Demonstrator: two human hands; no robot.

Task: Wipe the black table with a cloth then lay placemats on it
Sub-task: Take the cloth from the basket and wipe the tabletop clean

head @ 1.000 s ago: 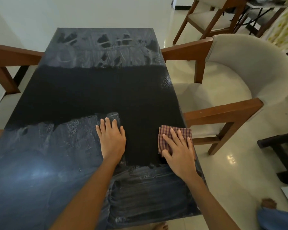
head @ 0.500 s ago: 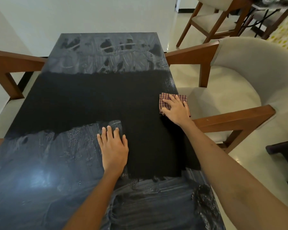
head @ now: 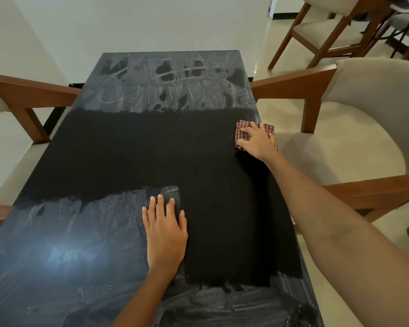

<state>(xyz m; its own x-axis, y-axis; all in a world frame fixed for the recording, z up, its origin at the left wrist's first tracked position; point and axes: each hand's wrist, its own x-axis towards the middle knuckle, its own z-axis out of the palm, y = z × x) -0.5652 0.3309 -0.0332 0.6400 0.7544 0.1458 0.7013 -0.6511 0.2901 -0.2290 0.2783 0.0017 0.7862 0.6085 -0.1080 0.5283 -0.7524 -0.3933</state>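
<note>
The black table (head: 137, 152) fills the middle of the head view, with a matte dark band across its centre and glossy smeared streaks at the far and near ends. A folded red checked cloth (head: 242, 132) lies at the table's right edge. My right hand (head: 257, 140) presses flat on the cloth with spread fingers. My left hand (head: 164, 228) rests flat on the tabletop near the middle, fingers straight. No placemats are in view.
A beige upholstered chair with wooden arms (head: 364, 109) stands close against the table's right side. Another wooden chair arm (head: 26, 93) pokes in at the left. More chairs (head: 335, 27) stand at the back right. A pale wall lies beyond the table's far end.
My right hand has slid the cloth along the right edge away from me, from beside my left hand to past mid-table. My left hand stayed in place.
</note>
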